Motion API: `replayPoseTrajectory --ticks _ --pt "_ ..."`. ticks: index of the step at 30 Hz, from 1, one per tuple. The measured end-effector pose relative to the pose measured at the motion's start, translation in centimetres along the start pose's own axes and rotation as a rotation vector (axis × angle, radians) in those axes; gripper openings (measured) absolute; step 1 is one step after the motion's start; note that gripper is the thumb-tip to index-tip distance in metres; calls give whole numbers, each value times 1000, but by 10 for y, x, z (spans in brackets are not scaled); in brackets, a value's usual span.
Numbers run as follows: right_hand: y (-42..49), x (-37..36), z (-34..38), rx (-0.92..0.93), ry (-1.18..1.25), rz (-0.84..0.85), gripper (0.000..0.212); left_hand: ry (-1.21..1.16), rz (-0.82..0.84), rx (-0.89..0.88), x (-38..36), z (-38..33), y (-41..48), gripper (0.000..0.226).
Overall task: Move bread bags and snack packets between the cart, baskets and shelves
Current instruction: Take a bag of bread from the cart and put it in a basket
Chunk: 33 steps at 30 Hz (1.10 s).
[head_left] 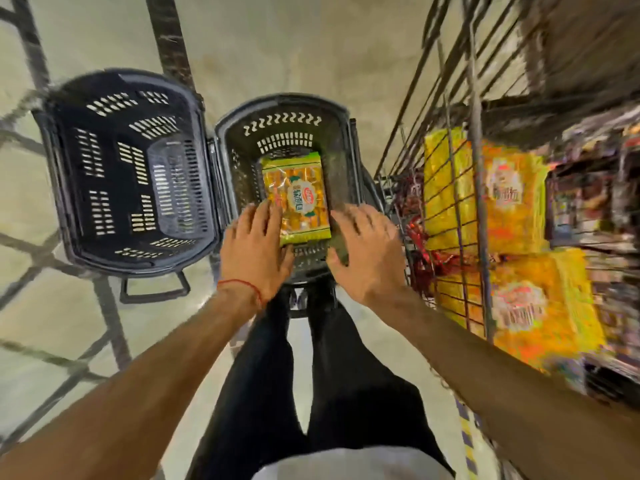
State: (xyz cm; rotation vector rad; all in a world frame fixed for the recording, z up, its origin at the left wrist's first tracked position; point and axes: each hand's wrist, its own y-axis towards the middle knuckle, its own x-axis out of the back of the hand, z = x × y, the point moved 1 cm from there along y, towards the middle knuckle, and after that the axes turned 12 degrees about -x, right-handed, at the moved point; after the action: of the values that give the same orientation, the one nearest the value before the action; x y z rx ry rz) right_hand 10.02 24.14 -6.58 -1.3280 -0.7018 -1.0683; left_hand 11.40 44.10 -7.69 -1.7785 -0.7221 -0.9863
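Left hand point(258, 244) and right hand point(363, 252), fingers spread, flank a bread bag point(296, 199) between them; likely light, squashy, slippery: lift by its sides.

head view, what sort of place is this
Likely a supermarket aisle: a navy basket and a grey basket on the floor, a wire cart holding yellow bread bags, blurred stocked shelves at right.

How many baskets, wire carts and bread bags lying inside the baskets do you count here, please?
Baskets: 2, the left basket and the middle basket
Bread bags in baskets: 1, the bread bag in the middle basket
Wire carts: 1, the wire cart
Total: 4
The cart's own bags are too blurred to count.
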Motion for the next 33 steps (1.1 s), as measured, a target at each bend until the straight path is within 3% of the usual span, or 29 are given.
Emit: replayPoseTrajectory --ticks 5,12,19,24,33 --pt "-60 54 -6 119 -17 -74 68 127 -75 -50 56 -32 -54 78" --pt "-122 85 -14 88 -45 -197 76 265 -93 -112 76 -62 -109 78" --pt "-183 92 -20 -82 -59 -340 73 301 -217 -264 82 -76 -147 75" --pt "-233 99 -32 -218 -60 -447 71 305 -212 -425 85 -98 -170 76" --pt "-322 105 -112 -458 -83 -571 71 443 -234 -696 89 -179 -181 77"
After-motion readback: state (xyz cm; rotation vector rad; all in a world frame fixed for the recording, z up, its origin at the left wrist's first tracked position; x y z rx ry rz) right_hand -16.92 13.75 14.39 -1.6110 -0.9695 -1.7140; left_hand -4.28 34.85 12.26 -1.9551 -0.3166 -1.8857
